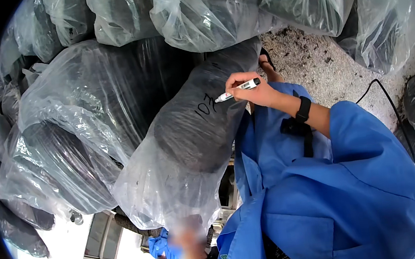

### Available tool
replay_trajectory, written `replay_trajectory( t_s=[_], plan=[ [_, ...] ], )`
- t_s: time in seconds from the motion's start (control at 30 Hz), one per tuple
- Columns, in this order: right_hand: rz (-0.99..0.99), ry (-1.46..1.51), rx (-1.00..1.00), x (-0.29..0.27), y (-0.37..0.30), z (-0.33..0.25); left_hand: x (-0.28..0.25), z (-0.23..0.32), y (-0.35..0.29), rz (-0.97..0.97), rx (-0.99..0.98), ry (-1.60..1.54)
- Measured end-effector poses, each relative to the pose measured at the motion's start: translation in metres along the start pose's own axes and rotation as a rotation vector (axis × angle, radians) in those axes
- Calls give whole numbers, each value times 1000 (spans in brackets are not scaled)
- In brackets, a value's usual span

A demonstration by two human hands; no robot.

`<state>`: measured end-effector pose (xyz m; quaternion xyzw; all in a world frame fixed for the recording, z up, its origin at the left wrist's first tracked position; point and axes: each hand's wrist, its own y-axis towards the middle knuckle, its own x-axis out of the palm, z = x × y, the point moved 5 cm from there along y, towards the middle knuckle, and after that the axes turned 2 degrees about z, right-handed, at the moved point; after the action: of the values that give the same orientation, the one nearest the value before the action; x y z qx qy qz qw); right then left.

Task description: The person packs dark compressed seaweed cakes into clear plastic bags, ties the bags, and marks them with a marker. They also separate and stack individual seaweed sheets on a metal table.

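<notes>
A tall clear plastic bag (162, 158) with dark grey contents stands tilted in front of me. Black handwritten marks (204, 106) run across its side. My right hand (252, 89) is closed around a white marker (238, 90) with a black end. The marker's tip meets the bag at the end of the marks. My left hand (190, 239), partly blurred, is at the gathered end of the same bag and appears to grip it; its fingers do not show clearly.
Several filled plastic bags (208, 7) line the far side, and more (75, 109) crowd the left. Dark scraps litter the speckled floor (308, 60). A black cable (386, 89) curves at the right. Another person in blue (162, 246) is in the background.
</notes>
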<state>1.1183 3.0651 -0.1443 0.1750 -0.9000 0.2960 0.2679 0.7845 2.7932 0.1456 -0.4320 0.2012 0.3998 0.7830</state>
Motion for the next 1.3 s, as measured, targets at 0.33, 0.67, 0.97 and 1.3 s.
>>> replay_trajectory(
  t_s=[0.33,0.67,0.97,1.3],
  plan=[
    [168,-67,3,-26,20,32,-27,1,-3,-90,199,376],
    [134,-25,73,-45,28,42,-20,21,-8,-17,143,388],
    [281,-44,177,-67,30,65,-3,30,4,-49,140,415],
    [210,25,184,-70,25,65,11,43,9,-64,147,424]
  ],
)
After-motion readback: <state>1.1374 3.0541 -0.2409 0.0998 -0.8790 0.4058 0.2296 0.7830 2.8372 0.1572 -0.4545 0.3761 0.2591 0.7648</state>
